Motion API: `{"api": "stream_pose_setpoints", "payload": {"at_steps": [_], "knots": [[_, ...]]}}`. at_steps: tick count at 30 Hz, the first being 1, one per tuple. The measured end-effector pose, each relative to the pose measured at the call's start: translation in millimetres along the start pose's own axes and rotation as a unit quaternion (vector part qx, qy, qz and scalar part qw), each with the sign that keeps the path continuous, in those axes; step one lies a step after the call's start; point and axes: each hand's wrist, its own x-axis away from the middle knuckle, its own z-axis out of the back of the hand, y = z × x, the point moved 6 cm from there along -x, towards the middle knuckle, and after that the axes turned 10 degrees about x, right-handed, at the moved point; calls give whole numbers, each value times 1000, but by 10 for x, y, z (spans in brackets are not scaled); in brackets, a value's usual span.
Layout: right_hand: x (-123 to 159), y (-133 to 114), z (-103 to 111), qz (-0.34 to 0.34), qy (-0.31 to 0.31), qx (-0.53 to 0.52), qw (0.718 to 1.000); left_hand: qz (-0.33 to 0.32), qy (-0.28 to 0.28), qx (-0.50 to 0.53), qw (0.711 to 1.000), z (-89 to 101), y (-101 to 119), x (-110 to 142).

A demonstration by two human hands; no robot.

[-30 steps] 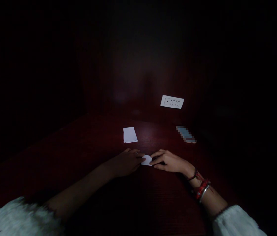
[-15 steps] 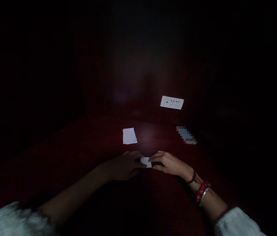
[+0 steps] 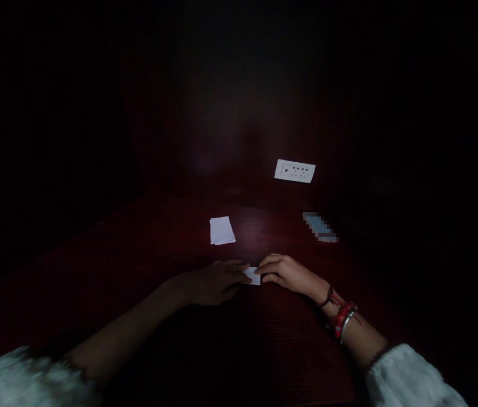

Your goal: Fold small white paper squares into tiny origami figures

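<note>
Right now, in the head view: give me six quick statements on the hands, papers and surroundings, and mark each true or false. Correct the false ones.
1. The left hand and the right hand both touch the small white paper. True.
2. The socket panel lies flat on the table. False: it is on the wall behind.
3. A stack of white sheets lies on the table, beyond the hands. True.
4. The pixelated phone lies to the left of that stack. False: it lies to the right.
5. Bracelets are worn on the right wrist. True.
6. Both hands rest on the stack. False: they are apart from it, at the small white paper.
</note>
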Motion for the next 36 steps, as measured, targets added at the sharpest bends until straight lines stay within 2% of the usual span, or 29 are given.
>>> {"api": "stream_pose_setpoints", "payload": {"at_steps": [11,21,24,30,36], "knots": [[8,-89,-11,40,11,91,995,-11,-4,8,1000,32,79,-2],[13,-144,-37,77,-22,197,977,-2,-7,5,1000,48,92,-7],[10,-136,-30,65,-19,184,981,3,-12,6,1000,55,94,-9],[7,-92,-19,34,2,95,995,7,-14,10,1000,57,102,3],[-15,-49,-24,-22,18,70,997,3,-4,4,1000,72,101,8]]}}
